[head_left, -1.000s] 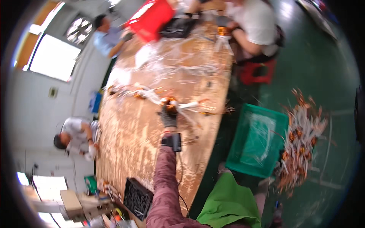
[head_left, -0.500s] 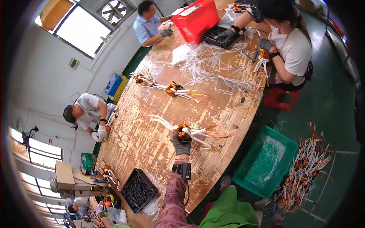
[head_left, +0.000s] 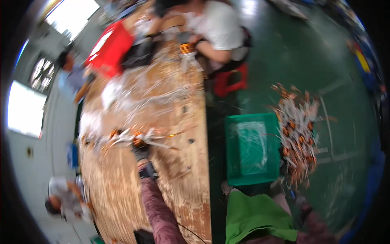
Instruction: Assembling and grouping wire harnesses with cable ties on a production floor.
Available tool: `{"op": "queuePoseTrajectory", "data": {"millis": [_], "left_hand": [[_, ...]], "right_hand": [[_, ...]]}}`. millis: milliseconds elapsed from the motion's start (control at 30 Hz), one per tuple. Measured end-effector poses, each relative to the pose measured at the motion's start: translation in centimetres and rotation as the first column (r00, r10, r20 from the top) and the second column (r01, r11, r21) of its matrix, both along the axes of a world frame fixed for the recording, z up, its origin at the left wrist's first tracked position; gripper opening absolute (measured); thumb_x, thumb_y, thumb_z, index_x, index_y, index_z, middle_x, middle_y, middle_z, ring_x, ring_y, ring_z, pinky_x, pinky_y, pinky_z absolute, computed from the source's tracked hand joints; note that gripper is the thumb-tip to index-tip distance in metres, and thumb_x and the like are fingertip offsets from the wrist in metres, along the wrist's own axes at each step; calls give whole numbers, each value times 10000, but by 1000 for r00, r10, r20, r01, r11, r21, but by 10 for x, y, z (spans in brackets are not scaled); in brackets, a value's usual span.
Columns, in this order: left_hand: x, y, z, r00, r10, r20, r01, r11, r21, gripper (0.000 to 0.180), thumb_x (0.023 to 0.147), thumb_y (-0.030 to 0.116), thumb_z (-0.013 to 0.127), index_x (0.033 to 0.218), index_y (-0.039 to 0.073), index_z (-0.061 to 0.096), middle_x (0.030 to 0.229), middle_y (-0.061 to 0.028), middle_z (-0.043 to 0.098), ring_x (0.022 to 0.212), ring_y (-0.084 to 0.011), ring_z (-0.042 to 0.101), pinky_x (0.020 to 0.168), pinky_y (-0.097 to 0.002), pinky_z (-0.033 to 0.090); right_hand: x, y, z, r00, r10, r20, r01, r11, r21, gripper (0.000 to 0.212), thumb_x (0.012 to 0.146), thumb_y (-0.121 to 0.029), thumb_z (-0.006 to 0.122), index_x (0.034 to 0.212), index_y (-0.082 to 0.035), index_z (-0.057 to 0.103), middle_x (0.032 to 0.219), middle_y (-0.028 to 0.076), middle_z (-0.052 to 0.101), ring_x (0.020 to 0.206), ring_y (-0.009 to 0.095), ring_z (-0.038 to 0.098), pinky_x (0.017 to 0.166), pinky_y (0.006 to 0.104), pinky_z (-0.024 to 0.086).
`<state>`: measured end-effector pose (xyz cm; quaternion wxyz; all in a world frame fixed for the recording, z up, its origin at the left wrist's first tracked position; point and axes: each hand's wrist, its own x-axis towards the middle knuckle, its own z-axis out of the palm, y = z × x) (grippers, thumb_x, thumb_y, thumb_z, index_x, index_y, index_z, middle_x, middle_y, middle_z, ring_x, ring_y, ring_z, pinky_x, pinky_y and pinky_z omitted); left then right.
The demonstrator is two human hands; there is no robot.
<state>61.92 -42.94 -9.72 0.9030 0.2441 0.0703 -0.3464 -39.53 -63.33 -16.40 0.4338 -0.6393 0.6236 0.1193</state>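
My left hand (head_left: 141, 153), in a dark grey glove, is closed on a copper-wound ring coil (head_left: 139, 140) with white-sleeved leads and bare copper ends. The coil is at the tabletop, close beside another copper coil (head_left: 116, 133) whose white leads cross towards it. My right hand (head_left: 300, 202), also dark-gloved, is low at the right, near a floor pile of coils with white leads (head_left: 300, 140). A small blue thing (head_left: 293, 194) shows by its fingers. Blur hides whether the hand grips it.
A green crate (head_left: 252, 181) with clear thin strips stands on the floor beside the wooden table (head_left: 183, 207). A red bin (head_left: 109, 51) and loose clear strips lie further up the table. A co-worker (head_left: 223, 28) holds a coil at the far edge; others are at the left.
My view has swung to the right. My left hand has carried its coil across the table to beside the other coil. My right hand has come into clearer view near the pile.
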Motion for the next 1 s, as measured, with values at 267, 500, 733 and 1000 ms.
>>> {"op": "queuePoseTrajectory", "data": {"millis": [267, 500, 733, 1000], "left_hand": [[85, 23, 47, 959, 270, 90, -283, 880, 382, 430, 885, 327, 495, 1231, 75, 454, 1258, -92, 497, 1194, -254, 435, 1049, -456, 299], [95, 159, 62, 652, -422, 631, -297, 624, 723, 500, 890, 303, 524, 1318, 71, 411, 1389, -115, 392, 1262, -286, 384, 1082, -488, 246], [-20, 65, 85, 847, -442, 295, -528, -636, 563, 474, 909, 216, 523, 1270, -74, 419, 1198, -181, 510, 1117, -330, 481, 958, -446, 407], [-384, -270, 66, 157, -973, 172, -335, 111, 936, 254, 827, 169, 611, 1034, 22, 601, 989, -57, 593, 892, -177, 543, 839, -297, 425]], "right_hand": [[145, 29, 129, 927, 131, -350, -74, 982, 173, 599, 695, -470, 661, 1119, -59, 564, 1036, 189, 618, 931, 343, 603, 815, 409, 480], [180, 15, 82, 931, 294, -218, -251, 946, 204, 603, 679, -467, 655, 1108, -53, 569, 1035, 202, 612, 937, 357, 595, 815, 417, 475], [137, 1, 55, 927, 328, -181, -298, 939, 174, 547, 705, -470, 642, 1048, -49, 583, 986, 205, 617, 916, 350, 600, 788, 411, 478], [77, 1, 29, 998, 59, 2, -57, 941, 333, 401, 744, -382, 660, 978, -65, 588, 820, 152, 616, 789, 307, 612, 718, 405, 475]]}}
